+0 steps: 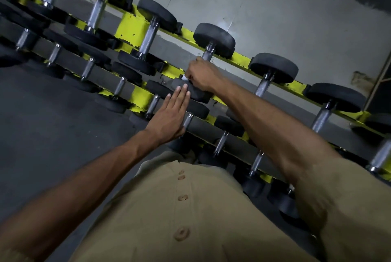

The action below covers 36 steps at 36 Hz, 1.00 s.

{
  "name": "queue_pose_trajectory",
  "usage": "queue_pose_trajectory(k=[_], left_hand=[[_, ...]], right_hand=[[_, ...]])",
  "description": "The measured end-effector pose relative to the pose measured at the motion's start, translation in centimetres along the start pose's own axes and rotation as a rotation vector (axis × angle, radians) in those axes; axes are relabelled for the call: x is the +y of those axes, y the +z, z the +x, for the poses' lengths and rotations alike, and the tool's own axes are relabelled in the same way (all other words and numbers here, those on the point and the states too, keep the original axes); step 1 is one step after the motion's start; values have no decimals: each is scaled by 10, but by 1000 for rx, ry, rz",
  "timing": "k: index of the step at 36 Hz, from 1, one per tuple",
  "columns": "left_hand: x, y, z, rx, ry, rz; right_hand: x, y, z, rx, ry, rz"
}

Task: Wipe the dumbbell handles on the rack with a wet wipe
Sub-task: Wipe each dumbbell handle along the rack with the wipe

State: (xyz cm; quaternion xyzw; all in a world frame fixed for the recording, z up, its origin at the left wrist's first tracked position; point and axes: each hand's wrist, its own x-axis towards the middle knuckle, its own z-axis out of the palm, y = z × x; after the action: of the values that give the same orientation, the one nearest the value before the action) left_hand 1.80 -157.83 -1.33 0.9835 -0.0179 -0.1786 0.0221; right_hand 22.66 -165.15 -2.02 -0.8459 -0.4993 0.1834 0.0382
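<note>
Tight quarters on the yellow rack [131, 26], black dumbbell [203, 58] heads packed close along each tier, and the right hand [202, 76] curls round its handle with a white wet wipe [185, 77] peeking out, while the left hand [171, 113] lies flat, fingers straight and together, on the near head.

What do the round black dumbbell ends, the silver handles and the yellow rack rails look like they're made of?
Round black dumbbell ends: likely rubber, matte, without glare. Silver handles: metal, probably chromed steel, shiny with a roughened grip texture. Yellow rack rails: painted metal, going by dark chips in the paint.
</note>
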Motion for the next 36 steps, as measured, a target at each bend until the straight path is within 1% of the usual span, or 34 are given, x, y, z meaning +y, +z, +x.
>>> queue_pose_trajectory(k=[2, 5, 8, 10, 13, 16, 21, 24, 26, 29, 31, 33, 36], left_hand=[[-2, 2, 0, 5, 5, 14], [-4, 4, 0, 20, 18, -9], [-7, 5, 0, 23, 27, -14], [-10, 6, 1, 26, 46, -5], [-14, 7, 1, 28, 74, -6], [-18, 8, 1, 28, 98, -15], [-20, 8, 2, 38, 119, -35], [-23, 8, 2, 47, 125, -61], [-23, 5, 3, 53, 150, -70], [-18, 1, 5, 107, 211, -89], [-9, -2, 6, 129, 251, -110], [7, -4, 9, 144, 301, -122], [35, -8, 17, 139, 378, -115]], right_hand=[[-6, -5, 11, -71, -40, -84], [-13, -9, 28, -216, 0, -183], [-17, -11, 40, -347, 2, -293], [-21, -14, 44, -427, 13, -313], [-25, -17, 45, -450, 61, -269], [-24, -18, 37, -386, 91, -175], [-13, -14, 16, -178, 19, -58], [-10, -16, 1, -143, 55, 14], [-6, -19, -12, -137, 109, 90], [2, -24, -37, -114, 216, 240], [12, -28, -56, -50, 313, 342], [27, -32, -77, 49, 407, 443], [49, -40, -108, 134, 486, 455]])
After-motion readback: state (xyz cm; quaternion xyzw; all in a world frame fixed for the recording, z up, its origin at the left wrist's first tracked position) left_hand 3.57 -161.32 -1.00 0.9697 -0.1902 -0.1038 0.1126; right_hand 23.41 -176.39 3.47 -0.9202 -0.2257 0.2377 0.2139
